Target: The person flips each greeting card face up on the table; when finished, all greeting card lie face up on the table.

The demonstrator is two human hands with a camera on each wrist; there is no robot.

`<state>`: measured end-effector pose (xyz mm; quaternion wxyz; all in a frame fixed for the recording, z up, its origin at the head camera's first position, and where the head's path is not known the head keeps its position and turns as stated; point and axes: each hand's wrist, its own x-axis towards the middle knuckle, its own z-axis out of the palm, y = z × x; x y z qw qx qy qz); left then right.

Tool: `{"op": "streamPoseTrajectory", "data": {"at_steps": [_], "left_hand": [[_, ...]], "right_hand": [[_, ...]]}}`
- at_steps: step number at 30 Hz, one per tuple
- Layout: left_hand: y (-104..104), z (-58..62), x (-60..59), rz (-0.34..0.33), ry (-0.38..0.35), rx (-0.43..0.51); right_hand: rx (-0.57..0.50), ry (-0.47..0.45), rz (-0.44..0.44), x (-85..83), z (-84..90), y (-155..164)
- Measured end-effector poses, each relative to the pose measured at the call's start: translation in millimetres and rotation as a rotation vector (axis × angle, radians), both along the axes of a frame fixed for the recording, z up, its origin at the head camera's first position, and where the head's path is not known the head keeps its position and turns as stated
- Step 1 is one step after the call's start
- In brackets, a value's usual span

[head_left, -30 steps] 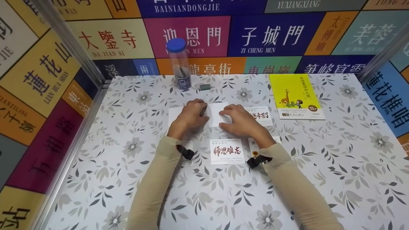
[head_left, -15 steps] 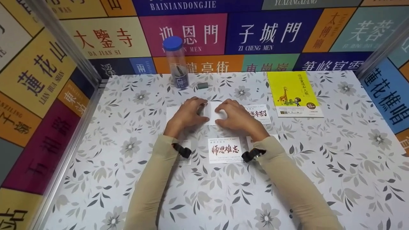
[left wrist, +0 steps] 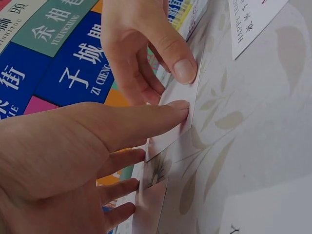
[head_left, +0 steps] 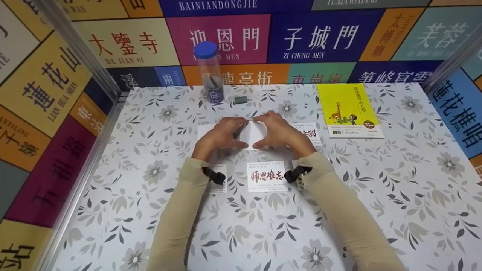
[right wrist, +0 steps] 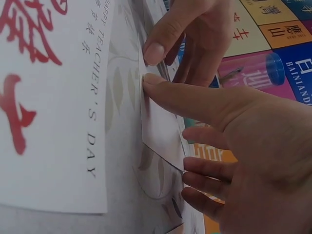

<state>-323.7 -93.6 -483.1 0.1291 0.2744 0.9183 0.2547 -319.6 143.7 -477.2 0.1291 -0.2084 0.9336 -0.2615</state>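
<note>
A plain white card point(head_left: 253, 132) lies at the middle of the back row of cards. My left hand point(head_left: 221, 133) arches over its left part, with the thumb at the near edge and the fingers toward the far edge. Mirroring it, my right hand point(head_left: 280, 131) spans the right part. In the right wrist view, both thumb tips touch the near edge of the card point(right wrist: 163, 131) close together, and the long fingers reach its far side almost straight. A card with red characters point(head_left: 311, 133) is partly covered by the right hand; another white card point(head_left: 203, 130) shows beside the left.
In the front row lies a red-lettered card point(head_left: 266, 177), flanked by cards partly hidden under the wrists. Behind the hands stand a clear bottle with a blue cap point(head_left: 211, 71) and a small dark green cylinder point(head_left: 241, 99). A yellow book point(head_left: 350, 111) lies back right.
The hands have drawn together over the white card. The right hand has come left, and the thumbs and index fingertips of both hands are now close to each other.
</note>
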Motion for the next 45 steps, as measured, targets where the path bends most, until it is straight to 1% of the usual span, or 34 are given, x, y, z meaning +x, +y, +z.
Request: {"op": "streamPoseTrajectory", "data": {"at_steps": [4,7,10,14,16,18,20,23,25,27,29,31,32,35,36,39,41,45], "left_hand": [[1,0.6,1.0,0.029,-0.019,0.017],[3,0.9,0.5,0.063,-0.006,0.029],[4,1.2,-0.6,0.103,0.048,0.069],[4,1.9,0.3,0.196,0.097,0.156],[5,2.7,1.2,0.238,0.123,0.186],[6,4.4,1.7,0.265,0.157,0.218],[10,5.4,1.8,0.264,0.192,0.262],[17,6.2,3.0,0.232,0.205,0.349],[23,6.5,4.2,0.207,0.182,0.407],[27,7.2,5.4,0.190,0.133,0.462],[31,7.9,5.2,0.184,0.080,0.519],[32,9.2,5.5,0.187,0.011,0.590],[31,9.4,5.4,0.191,-0.005,0.609],[28,10.8,4.9,0.200,-0.032,0.671],[27,11.6,4.7,0.209,-0.027,0.682],[25,12.7,4.4,0.224,-0.026,0.741],[24,12.4,4.3,0.241,-0.024,0.787],[23,10.9,4.7,0.280,-0.026,0.851]], "right_hand": [[-0.052,0.005,-0.018,0.9,-1.7,-2],[-0.088,0.015,-0.042,2.7,-1.4,-3],[-0.144,0.016,-0.098,4.1,-1.2,-1],[-0.262,0.018,-0.158,6.7,0.3,3],[-0.330,0.037,-0.173,8.1,1.7,5],[-0.391,0.082,-0.194,9.0,3.1,5],[-0.460,0.132,-0.223,10.4,4.2,5],[-0.556,0.192,-0.252,12.8,4.7,3],[-0.602,0.209,-0.237,14.0,4.1,1],[-0.633,0.213,-0.194,14.7,3.3,0],[-0.638,0.212,-0.150,15.3,2.5,0],[-0.624,0.215,-0.116,16.2,2.4,2],[-0.608,0.222,-0.102,16.6,2.5,3],[-0.538,0.252,-0.082,17.6,2.8,7],[-0.524,0.258,-0.080,17.7,3.4,7],[-0.502,0.268,-0.106,16.8,3.5,8],[-0.519,0.265,-0.146,15.7,3.0,8],[-0.544,0.210,-0.216,14.5,2.1,11]]}}
